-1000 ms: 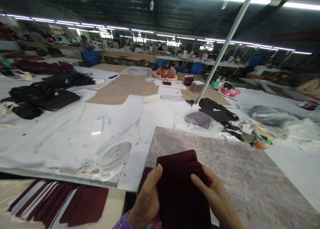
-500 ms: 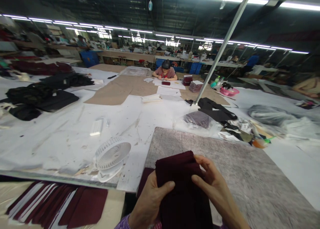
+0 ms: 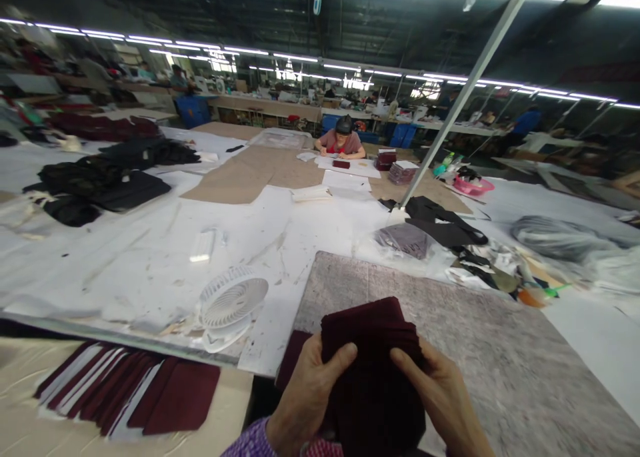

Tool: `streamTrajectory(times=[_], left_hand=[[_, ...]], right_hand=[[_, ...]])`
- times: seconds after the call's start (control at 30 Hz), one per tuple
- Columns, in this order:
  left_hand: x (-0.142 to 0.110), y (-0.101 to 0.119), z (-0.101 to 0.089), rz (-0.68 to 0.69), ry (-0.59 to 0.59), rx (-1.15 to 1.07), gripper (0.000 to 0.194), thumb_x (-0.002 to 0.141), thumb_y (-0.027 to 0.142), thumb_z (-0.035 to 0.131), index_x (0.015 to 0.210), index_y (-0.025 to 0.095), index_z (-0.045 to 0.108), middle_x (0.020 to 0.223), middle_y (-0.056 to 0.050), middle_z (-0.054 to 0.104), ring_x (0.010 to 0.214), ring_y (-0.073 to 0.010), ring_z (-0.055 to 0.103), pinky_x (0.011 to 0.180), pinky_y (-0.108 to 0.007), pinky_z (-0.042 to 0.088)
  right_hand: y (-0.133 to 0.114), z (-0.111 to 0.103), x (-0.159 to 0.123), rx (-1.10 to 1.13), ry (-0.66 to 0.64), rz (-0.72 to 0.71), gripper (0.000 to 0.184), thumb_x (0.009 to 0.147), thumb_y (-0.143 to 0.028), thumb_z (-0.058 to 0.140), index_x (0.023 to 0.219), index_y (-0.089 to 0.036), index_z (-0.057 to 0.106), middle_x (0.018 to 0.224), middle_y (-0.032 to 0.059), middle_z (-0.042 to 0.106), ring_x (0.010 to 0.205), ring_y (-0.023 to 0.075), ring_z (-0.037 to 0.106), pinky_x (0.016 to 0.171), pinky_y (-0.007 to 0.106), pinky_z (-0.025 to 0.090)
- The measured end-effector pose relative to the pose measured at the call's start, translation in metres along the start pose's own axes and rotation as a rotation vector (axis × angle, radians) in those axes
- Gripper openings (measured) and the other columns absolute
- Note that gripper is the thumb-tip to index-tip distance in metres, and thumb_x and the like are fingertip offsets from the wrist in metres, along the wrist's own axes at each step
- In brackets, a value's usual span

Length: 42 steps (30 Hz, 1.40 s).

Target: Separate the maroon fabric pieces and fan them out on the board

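Between my two hands is a stack of dark maroon fabric pieces, raised above the near edge of a grey mottled board. My left hand grips the stack's left side, thumb on the face toward me. On the right edge, my right hand pinches the layers, which fan out slightly near the top. The fingers behind the fabric are mostly hidden. Another maroon piece lies at the board's left edge, partly behind my left hand.
A small white fan stands left of the board. Overlapping maroon and white pieces lie on a cream surface at lower left. A metal pole rises beyond the board, near dark fabric scraps. A person works across the table.
My right hand has shifted down the stack's right edge, and the layers there now fan apart. My left hand keeps its hold. The view has swung slightly left.
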<state>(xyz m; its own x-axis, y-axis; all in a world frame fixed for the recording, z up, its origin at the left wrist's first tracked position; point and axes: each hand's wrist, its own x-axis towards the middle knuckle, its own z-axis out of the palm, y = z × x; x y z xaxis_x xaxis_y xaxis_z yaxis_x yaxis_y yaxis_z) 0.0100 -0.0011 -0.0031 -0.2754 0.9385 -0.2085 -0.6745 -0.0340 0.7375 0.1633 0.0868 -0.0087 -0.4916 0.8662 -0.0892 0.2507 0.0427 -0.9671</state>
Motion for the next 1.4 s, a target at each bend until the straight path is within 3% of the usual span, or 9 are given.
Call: streamTrajectory(times=[0.17, 0.3, 0.4, 0.6, 0.9, 1.13, 1.4], left_hand=[[0.001, 0.008, 0.002, -0.052, 0.045, -0.180, 0.035, 0.090, 0.035, 0.045, 0.114, 0.014, 0.060, 0.108, -0.011, 0.068, 0.107, -0.0252, 0.057, 0.096, -0.038, 0.040], [0.002, 0.010, -0.001, -0.079, 0.026, -0.243, 0.037, 0.090, 0.034, 0.042, 0.113, 0.011, 0.060, 0.107, -0.011, 0.068, 0.105, -0.0254, 0.058, 0.098, -0.039, 0.038], [0.003, 0.011, -0.004, -0.070, 0.021, -0.293, 0.036, 0.091, 0.033, 0.041, 0.112, 0.011, 0.060, 0.106, -0.011, 0.069, 0.106, -0.0253, 0.058, 0.099, -0.040, 0.037], [0.003, 0.014, -0.006, -0.065, 0.040, -0.247, 0.037, 0.090, 0.034, 0.044, 0.111, 0.009, 0.061, 0.109, -0.013, 0.068, 0.108, -0.0276, 0.057, 0.102, -0.043, 0.034], [0.001, 0.020, -0.006, -0.081, 0.023, -0.165, 0.034, 0.089, 0.034, 0.046, 0.109, 0.012, 0.063, 0.107, -0.011, 0.069, 0.106, -0.0265, 0.059, 0.097, -0.039, 0.040], [0.000, 0.010, -0.010, -0.064, -0.172, -0.341, 0.044, 0.091, 0.043, 0.037, 0.113, 0.015, 0.063, 0.117, -0.009, 0.065, 0.117, -0.0251, 0.052, 0.103, -0.037, 0.036], [-0.005, 0.004, -0.009, 0.013, -0.034, -0.162, 0.042, 0.090, 0.035, 0.044, 0.128, 0.019, 0.050, 0.127, -0.008, 0.058, 0.124, -0.0257, 0.045, 0.108, -0.041, 0.030]], right_hand=[[-0.001, -0.002, 0.001, -0.083, 0.000, -0.026, 0.027, 0.077, -0.040, 0.064, 0.098, -0.024, 0.070, 0.097, 0.0031, 0.071, 0.090, 0.0253, 0.064, 0.081, 0.032, 0.052], [-0.002, -0.003, 0.002, -0.086, -0.031, -0.006, 0.025, 0.078, -0.040, 0.063, 0.096, -0.025, 0.070, 0.090, 0.0019, 0.072, 0.086, 0.0236, 0.065, 0.077, 0.030, 0.052], [-0.006, -0.003, 0.003, -0.056, -0.046, 0.005, 0.028, 0.078, -0.039, 0.063, 0.103, -0.026, 0.068, 0.098, 0.0016, 0.071, 0.094, 0.0242, 0.063, 0.081, 0.030, 0.051], [-0.015, 0.000, 0.007, -0.040, -0.093, 0.001, 0.033, 0.079, -0.040, 0.061, 0.108, -0.025, 0.067, 0.108, 0.0026, 0.069, 0.098, 0.0256, 0.063, 0.087, 0.034, 0.050], [-0.014, 0.000, 0.009, -0.061, -0.096, -0.001, 0.035, 0.079, -0.040, 0.061, 0.111, -0.024, 0.065, 0.109, 0.0046, 0.069, 0.102, 0.0274, 0.061, 0.092, 0.041, 0.047], [-0.014, 0.000, 0.008, 0.053, -0.060, 0.073, 0.035, 0.076, -0.044, 0.063, 0.102, -0.021, 0.069, 0.098, 0.0061, 0.072, 0.099, 0.0295, 0.062, 0.085, 0.040, 0.051], [-0.011, 0.002, 0.008, -0.030, -0.051, 0.044, 0.034, 0.077, -0.042, 0.063, 0.103, -0.020, 0.068, 0.103, 0.0071, 0.071, 0.098, 0.0289, 0.062, 0.089, 0.042, 0.049]])
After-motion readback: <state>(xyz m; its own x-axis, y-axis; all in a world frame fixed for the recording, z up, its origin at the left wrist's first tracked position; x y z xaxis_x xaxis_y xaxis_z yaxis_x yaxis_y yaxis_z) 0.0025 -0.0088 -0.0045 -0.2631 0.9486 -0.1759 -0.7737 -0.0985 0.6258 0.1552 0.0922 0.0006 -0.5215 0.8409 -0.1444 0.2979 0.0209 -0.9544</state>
